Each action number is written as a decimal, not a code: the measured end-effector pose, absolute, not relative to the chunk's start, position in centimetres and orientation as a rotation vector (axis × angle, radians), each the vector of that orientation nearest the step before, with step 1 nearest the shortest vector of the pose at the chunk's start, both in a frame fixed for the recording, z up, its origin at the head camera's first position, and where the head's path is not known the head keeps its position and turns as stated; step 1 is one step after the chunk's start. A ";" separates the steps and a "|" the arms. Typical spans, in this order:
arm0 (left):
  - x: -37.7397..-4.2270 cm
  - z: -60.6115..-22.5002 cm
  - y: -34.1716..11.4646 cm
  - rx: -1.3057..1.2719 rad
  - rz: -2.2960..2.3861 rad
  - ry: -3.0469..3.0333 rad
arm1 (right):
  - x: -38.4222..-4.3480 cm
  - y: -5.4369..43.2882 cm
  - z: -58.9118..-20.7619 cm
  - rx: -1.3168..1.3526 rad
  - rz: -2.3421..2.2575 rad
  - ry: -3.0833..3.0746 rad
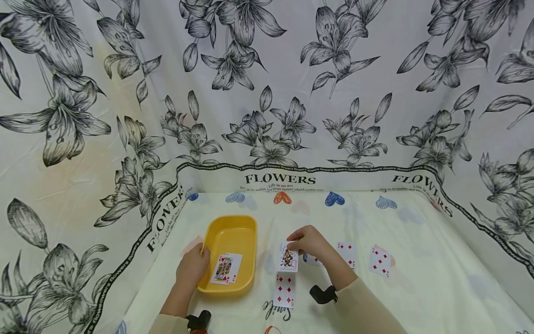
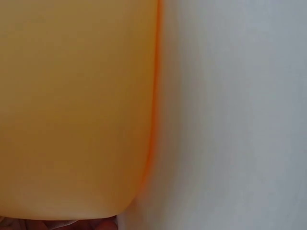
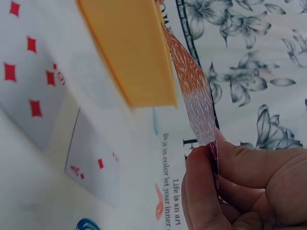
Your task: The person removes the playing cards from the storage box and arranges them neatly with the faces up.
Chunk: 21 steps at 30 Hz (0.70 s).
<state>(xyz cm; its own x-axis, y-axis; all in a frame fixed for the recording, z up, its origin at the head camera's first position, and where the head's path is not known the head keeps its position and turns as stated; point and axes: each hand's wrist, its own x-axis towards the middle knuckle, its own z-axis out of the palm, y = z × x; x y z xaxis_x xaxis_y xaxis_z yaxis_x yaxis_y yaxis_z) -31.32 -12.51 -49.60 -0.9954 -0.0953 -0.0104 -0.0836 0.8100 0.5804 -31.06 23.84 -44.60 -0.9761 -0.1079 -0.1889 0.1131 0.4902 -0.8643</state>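
Note:
My left hand [image 1: 193, 265] grips the left rim of a yellow plastic tray [image 1: 229, 234], which fills much of the left wrist view. Inside the tray lie a king of hearts card [image 1: 222, 270] and another card partly under it. My right hand [image 1: 309, 242] pinches a joker card [image 1: 288, 262] by its upper right part, between thumb and fingers. Its patterned back [image 3: 196, 96] faces the right wrist camera. Just below the joker in the head view is a six of diamonds [image 1: 284, 293], its top edge overlapped by the joker.
An ace of diamonds [image 3: 96, 160] lies beside the six, partly hidden behind my right hand in the head view. Farther right are a four of diamonds [image 1: 347, 255] and another diamonds card [image 1: 380, 261]. A heart-printed cloth [image 1: 434, 287] covers the surface; a floral curtain [image 1: 267, 93] hangs behind.

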 end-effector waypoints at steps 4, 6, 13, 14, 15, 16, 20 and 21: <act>-31.3 -49.5 -12.5 0.153 -0.946 -2.973 | -30.4 24.8 -44.9 0.027 -1.469 2.539; -31.3 -49.5 -12.5 0.163 -0.950 -2.975 | -30.1 25.2 -45.1 0.031 -1.480 2.536; -31.2 -49.6 -12.4 0.158 -0.951 -2.970 | -28.9 26.5 -45.7 0.093 -1.472 2.530; -31.1 -49.6 -12.4 0.155 -0.953 -2.968 | -28.8 26.7 -45.8 0.102 -1.467 2.531; -31.1 -49.6 -12.4 0.149 -0.953 -2.966 | -28.6 26.9 -45.9 0.115 -1.468 2.528; -31.1 -49.6 -12.5 0.147 -0.951 -2.965 | -28.5 27.1 -46.0 0.125 -1.471 2.524; -31.2 -49.5 -12.5 0.135 -0.948 -2.960 | -27.8 27.9 -46.5 0.153 -1.470 2.523; -31.2 -49.5 -12.5 0.130 -0.945 -2.959 | -27.6 28.1 -46.7 0.159 -1.468 2.522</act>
<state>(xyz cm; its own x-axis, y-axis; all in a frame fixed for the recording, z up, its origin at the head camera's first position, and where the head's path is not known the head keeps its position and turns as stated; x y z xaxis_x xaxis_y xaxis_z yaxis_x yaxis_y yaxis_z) -31.20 -12.52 -49.51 -0.9959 -0.0898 0.0057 -0.0698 0.8116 0.5800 -27.63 28.14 -46.69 -0.9702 -0.0167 -0.2417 0.2020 0.4952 -0.8450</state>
